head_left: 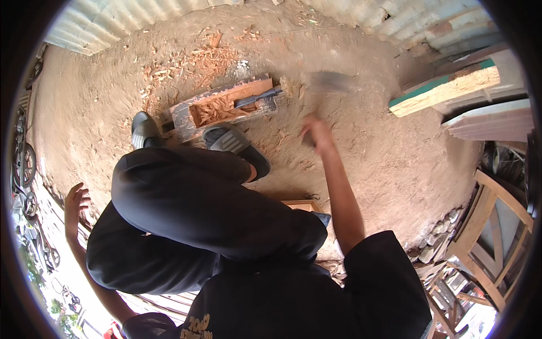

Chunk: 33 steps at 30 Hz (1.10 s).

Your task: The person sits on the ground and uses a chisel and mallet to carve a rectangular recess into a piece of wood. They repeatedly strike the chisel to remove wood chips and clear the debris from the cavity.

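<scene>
My right hand (318, 134) is closed around the handle of a tool. Its wide dark head (333, 82) is smeared by motion, so I cannot tell its exact kind. To the left of it lies a wooden block (186, 125) with a long carved hollow full of wood chips (217, 108). A dark bluish chisel-like tool (257, 98) rests across the hollow's right part, touched by neither hand. Far off to the left, my left hand (77, 202) hangs beside my knee, fingers apart and holding nothing.
My sandalled feet (228, 139) are at the block's near side. Shavings (197, 65) litter the dirt floor behind it. Corrugated metal sheets (124, 22) border the back. Boards (451, 87) and a wooden frame (491, 237) stand at right; motorbikes (25, 164) are far left.
</scene>
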Tool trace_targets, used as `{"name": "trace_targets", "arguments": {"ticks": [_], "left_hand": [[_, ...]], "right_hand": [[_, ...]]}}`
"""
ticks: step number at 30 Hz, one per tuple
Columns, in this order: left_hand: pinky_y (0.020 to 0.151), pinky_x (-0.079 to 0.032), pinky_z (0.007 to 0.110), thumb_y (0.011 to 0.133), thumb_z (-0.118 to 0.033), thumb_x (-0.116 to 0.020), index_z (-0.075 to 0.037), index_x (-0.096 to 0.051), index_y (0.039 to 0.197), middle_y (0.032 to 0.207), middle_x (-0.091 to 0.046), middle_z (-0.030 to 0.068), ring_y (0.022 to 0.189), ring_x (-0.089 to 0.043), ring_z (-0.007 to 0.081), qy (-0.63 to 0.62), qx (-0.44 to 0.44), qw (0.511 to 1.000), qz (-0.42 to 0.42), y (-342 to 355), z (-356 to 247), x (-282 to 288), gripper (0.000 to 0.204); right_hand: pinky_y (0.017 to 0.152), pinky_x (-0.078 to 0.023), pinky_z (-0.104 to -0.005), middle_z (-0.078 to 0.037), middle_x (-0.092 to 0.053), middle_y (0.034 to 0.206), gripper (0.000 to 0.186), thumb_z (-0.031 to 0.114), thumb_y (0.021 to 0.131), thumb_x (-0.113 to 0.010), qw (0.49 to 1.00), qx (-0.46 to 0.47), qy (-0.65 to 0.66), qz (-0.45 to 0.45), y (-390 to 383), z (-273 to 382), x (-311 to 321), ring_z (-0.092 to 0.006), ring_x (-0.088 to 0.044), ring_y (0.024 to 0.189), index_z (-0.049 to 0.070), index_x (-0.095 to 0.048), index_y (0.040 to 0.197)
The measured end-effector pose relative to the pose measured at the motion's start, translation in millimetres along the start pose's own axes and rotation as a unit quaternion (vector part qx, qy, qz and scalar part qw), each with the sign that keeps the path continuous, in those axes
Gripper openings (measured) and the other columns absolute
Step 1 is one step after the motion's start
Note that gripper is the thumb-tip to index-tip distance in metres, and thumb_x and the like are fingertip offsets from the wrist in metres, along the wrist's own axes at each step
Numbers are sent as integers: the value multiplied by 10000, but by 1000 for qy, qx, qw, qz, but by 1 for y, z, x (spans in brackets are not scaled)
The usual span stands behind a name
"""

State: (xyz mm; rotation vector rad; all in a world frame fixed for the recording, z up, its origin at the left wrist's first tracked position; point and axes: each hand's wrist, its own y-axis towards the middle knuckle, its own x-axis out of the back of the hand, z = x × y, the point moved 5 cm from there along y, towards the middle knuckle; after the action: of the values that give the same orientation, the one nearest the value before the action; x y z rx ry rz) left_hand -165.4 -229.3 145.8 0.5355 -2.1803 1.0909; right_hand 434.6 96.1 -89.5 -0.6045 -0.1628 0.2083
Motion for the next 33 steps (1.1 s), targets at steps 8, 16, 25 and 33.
{"name": "trace_targets", "arguments": {"ticks": [8,16,25,33], "left_hand": [[696,-456,284,907,-278,-446,-71,-466,1231,1031,-590,98,842,-580,160,-18,-21,999,-29,-25,0,0,385],[669,-467,271,911,-285,-455,-85,-465,1239,1049,-582,98,838,-581,166,-15,29,999,-19,-13,40,8,385],[679,-457,275,913,-343,-424,-88,-449,1254,1057,-579,101,841,-580,163,-17,-8,1000,-17,-1,22,0,426],[716,-437,280,905,-335,-443,-82,-466,1229,1037,-587,74,834,-565,145,6,-47,999,5,-8,-26,-8,412]], "right_hand": [[479,-428,-272,-34,-488,543,148,131,751,-587,963,-219,86,128,-43,-33,8,-146,-489,480,55,-513,648],[505,-418,-230,0,-488,583,108,180,771,-575,984,-92,17,-148,-100,53,185,-104,-465,505,92,-539,719],[605,-470,-314,-55,-517,785,147,169,830,-441,807,281,331,-399,-11,139,232,-188,-524,729,34,-498,834],[484,-420,-272,-28,-500,578,156,146,812,-539,936,-195,227,187,-4,-26,-37,-135,-479,471,50,-499,697]]}}
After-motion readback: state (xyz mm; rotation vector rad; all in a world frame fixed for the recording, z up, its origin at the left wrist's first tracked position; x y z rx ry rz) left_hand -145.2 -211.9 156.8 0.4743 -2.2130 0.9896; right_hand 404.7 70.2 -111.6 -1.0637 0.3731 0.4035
